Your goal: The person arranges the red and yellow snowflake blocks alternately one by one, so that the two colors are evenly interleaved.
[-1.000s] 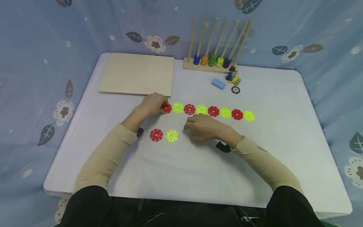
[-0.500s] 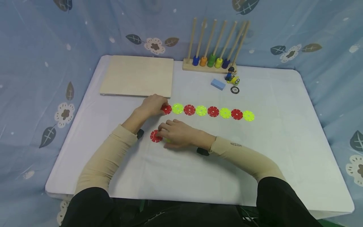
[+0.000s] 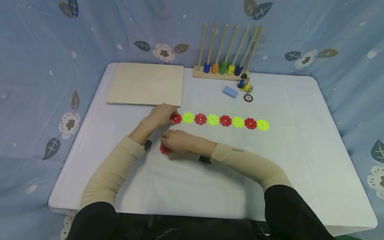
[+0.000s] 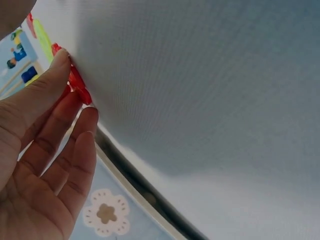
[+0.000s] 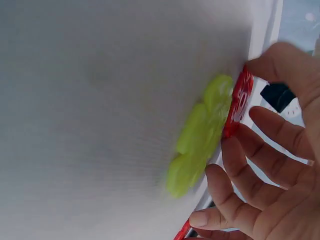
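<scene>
My left hand (image 3: 162, 114) pinches the red snowflake building disc (image 3: 177, 119) at the left end of a row of alternating red and yellow-green discs; in the left wrist view, thumb and fingertips meet that disc's edges (image 4: 76, 79). Closer to me, my right hand (image 3: 180, 141) reaches over another red disc (image 3: 163, 150). Thumb and fingers grip this red disc (image 5: 240, 100) at opposite edges in the right wrist view. Beside it lies a yellow-green disc (image 5: 200, 140), which the right hand hides from the head view.
A pale wooden board (image 3: 147, 83) lies behind the left hand. At the back stand a peg abacus (image 3: 222, 74) with coloured beads and a toy figure (image 3: 243, 81) with a yellow toy. A blue block (image 3: 230, 92) and a black-and-white round chip (image 3: 248, 98) are nearby.
My right hand has moved left from beside the row, over the near yellow-green disc, to the near red disc and taken hold of it. The left hand stays on its disc.
</scene>
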Demonstrator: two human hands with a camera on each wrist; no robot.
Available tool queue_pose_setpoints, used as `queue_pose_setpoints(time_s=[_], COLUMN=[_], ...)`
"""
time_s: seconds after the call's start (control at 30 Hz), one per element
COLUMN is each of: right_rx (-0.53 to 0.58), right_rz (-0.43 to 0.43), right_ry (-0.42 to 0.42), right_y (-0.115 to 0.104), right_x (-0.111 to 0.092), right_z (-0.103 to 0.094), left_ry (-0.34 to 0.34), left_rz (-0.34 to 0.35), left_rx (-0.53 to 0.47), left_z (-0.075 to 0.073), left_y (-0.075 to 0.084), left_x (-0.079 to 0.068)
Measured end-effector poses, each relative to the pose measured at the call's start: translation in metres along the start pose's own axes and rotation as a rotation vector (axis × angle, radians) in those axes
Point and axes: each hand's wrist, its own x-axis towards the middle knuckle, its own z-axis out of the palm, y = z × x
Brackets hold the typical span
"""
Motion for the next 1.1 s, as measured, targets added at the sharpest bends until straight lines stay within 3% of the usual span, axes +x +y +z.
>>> queue_pose_setpoints(time_s=[0.2,0.3,0.4,0.5,0.63,0.8,1.1], right_rx=[-0.003,-0.04,-0.029,0.05,0.194,0.308,0.322], right_rz=[0.006,-0.006,0.008,0.053,0.153,0.339,0.675], right_ry=[-0.099,-0.108,-0.107,-0.102,-0.06,-0.006,0.07], right_y=[-0.002,-0.004,-0.004,0.003,0.022,0.053,0.109], right_x=[0.006,0.003,-0.006,-0.024,-0.065,-0.136,-0.258], right_z=[-0.006,-0.008,-0.013,-0.018,-0.022,-0.017,-0.004], left_ry=[-0.004,-0.002,-0.005,-0.004,-0.01,-0.015,-0.025], left_rz=[0.002,0.005,0.006,0.011,0.006,-0.005,-0.028], left_rx=[-0.009,-0.01,-0.006,0.005,0.007,-0.014,-0.022], left_z=[0.003,0.005,0.005,0.004,0.003,0.004,0.002], left_y=[0.0,0.0,0.0,-0.001,-0.003,-0.002,0.0], left_x=[0.002,0.003,0.004,0.004,0.002,0.002,0.001])
